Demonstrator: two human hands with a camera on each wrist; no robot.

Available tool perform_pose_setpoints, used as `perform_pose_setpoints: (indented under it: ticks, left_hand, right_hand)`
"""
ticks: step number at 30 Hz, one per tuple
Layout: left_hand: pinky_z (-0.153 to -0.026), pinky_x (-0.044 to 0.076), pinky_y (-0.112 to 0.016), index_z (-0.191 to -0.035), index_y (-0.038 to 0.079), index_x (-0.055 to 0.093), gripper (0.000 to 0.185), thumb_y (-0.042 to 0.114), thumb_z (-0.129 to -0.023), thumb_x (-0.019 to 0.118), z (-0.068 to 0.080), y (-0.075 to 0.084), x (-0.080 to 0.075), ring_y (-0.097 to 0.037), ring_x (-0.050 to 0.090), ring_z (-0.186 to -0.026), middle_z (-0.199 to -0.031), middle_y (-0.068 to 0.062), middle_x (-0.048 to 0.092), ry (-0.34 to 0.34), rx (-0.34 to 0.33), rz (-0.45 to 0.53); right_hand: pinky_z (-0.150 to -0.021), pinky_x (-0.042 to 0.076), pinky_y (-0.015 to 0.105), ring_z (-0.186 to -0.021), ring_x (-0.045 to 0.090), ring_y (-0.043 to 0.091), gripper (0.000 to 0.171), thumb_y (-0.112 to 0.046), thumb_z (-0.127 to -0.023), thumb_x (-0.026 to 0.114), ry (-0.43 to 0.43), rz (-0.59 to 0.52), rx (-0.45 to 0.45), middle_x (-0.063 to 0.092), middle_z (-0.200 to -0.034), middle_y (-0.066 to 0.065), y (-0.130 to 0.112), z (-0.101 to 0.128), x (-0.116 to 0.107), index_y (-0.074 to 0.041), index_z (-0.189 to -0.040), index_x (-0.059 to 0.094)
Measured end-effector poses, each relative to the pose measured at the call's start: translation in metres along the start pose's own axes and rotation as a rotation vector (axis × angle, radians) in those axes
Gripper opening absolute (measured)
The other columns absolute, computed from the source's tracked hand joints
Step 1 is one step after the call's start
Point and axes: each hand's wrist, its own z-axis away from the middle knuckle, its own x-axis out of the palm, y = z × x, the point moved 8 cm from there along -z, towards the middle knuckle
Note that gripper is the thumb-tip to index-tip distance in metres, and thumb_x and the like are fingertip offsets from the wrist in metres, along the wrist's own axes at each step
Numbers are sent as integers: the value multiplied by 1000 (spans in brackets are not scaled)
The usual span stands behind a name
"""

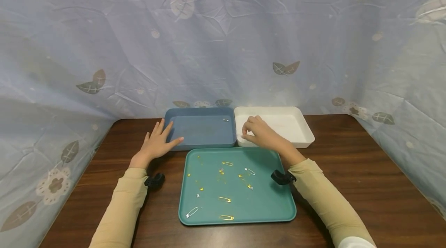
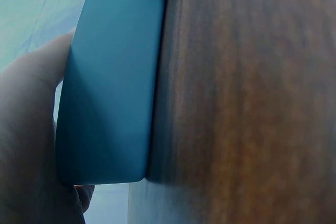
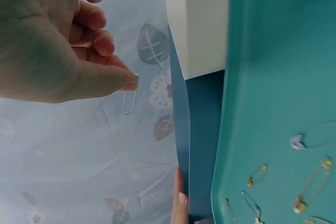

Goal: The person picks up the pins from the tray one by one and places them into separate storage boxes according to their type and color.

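Right hand [image 1: 258,131] hovers over the near left corner of the shallow white rectangular plastic tray [image 1: 299,139], thumb and fingertip pinching a small silver metal safety pin [image 3: 129,102] that dangles beneath them, as the right wrist view shows plainly. Just beside it to the left sits a shallow blue rectangular plastic tray [image 1: 202,143], its side touching the white one, with a single small pin [image 1: 225,120] lying near its far right corner. Left hand [image 1: 158,142] lies flat with fingers straight and spread, holding nothing, its fingertips against the blue tray's left wall and its palm on the dark brown wooden table [image 1: 348,186]. Nearer the person, a larger teal plastic tray [image 1: 278,205] stands just in front of the other two, scattered with gold and silver safety pins [image 1: 226,199]. Both forearms wear beige sleeves, each with a black wrist mount. Behind the trays hangs a pale blue cloth [image 1: 223,38] printed with leaves.
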Motion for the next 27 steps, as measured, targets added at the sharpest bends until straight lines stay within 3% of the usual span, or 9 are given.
perform_pose_setpoints:
  ticks: [8, 19, 27]
  left_hand:
    - [-111, 2, -74, -158, 16, 11, 94, 73, -89, 44, 2, 1, 0, -44, -3, -150, -164, -18, -7, 0, -3, 6]
    - [-111, 2, -74, -158, 16, 11, 95, 73, -89, 43, 1, -1, 2, -43, -4, -151, -164, -19, -6, -1, 0, 5]
    - [-111, 2, -74, -158, 15, 13, 95, 73, -89, 45, 1, 1, -1, -43, -3, -151, -164, -19, -4, 14, 6, 22]
  right_hand:
    - [-82, 35, 40, -80, 41, 21, 13, -16, -89, 70, 33, 56, -84, 55, -85, 10, -3, -31, -3, -7, -83, 62]
    - [-90, 41, 43, -94, 53, 27, 13, -18, -93, 67, -8, 44, -10, 60, -95, 11, 2, -67, 6, -8, -87, 63]
    - [-88, 37, 42, -89, 48, 25, 12, -18, -92, 67, -8, 89, -1, 60, -94, 9, 2, -87, 10, -9, -84, 64]
